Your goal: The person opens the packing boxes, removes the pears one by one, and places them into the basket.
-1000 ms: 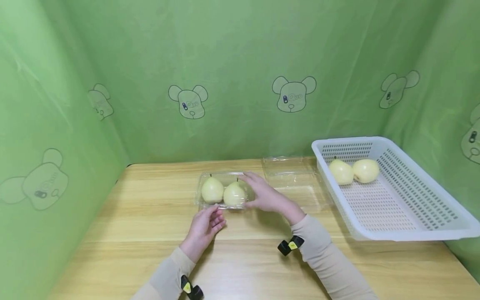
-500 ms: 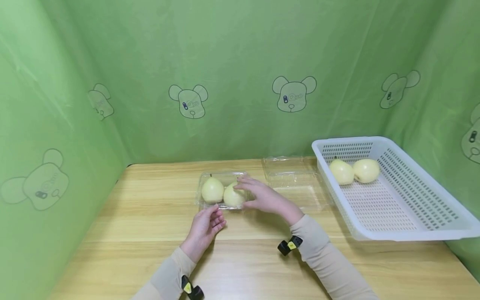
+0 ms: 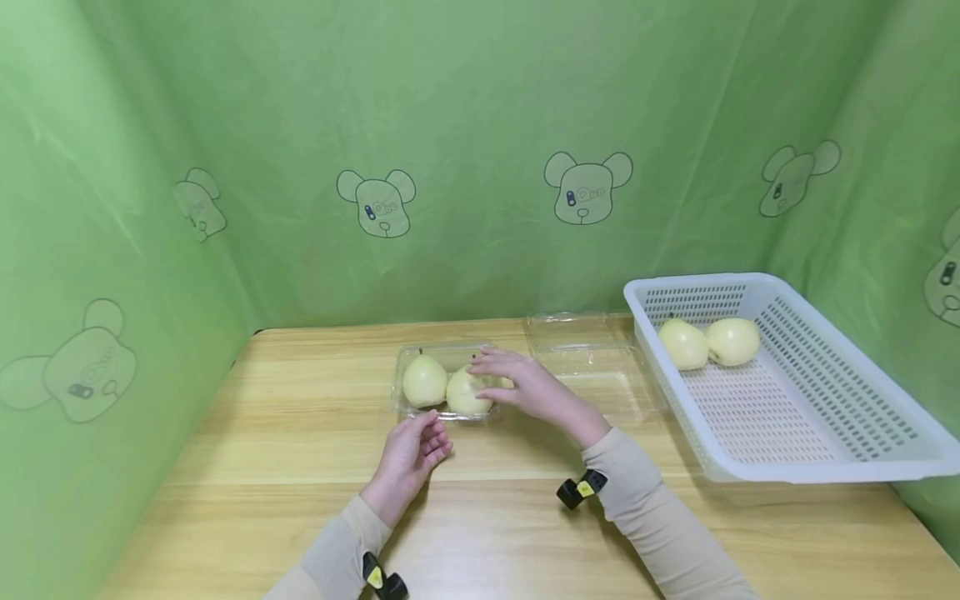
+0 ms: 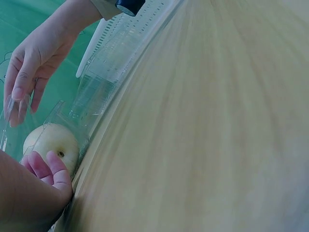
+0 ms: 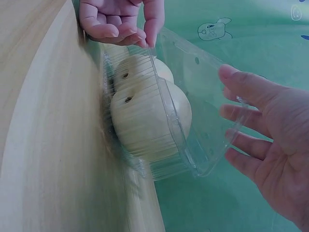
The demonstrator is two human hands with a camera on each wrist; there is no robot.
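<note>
Two pale yellow pears, a left one [image 3: 423, 382] and a right one [image 3: 463, 393], sit side by side in a clear plastic clamshell box [image 3: 397, 392] on the table. My left hand [image 3: 405, 454] is at the box's front edge, where thumb and forefinger pinch the plastic rim. Over the right pear is my right hand [image 3: 525, 387]. In the right wrist view, the clear lid [image 5: 193, 67] slants up beside the pears, and its edge lies between my right thumb and fingers. How firmly that hand grips the lid is hard to see through the plastic.
Right of the box lies another clear clamshell box [image 3: 600, 375], spread open. A white perforated basket [image 3: 787, 429] at the right holds two more pears [image 3: 708, 342]. Green curtains [image 3: 480, 267] close off the wooden table [image 3: 300, 375] at the back and sides.
My right hand has shifted slightly left and off the box's right end, with its thumb now higher over the right pear. The left hand stays at the front rim.
</note>
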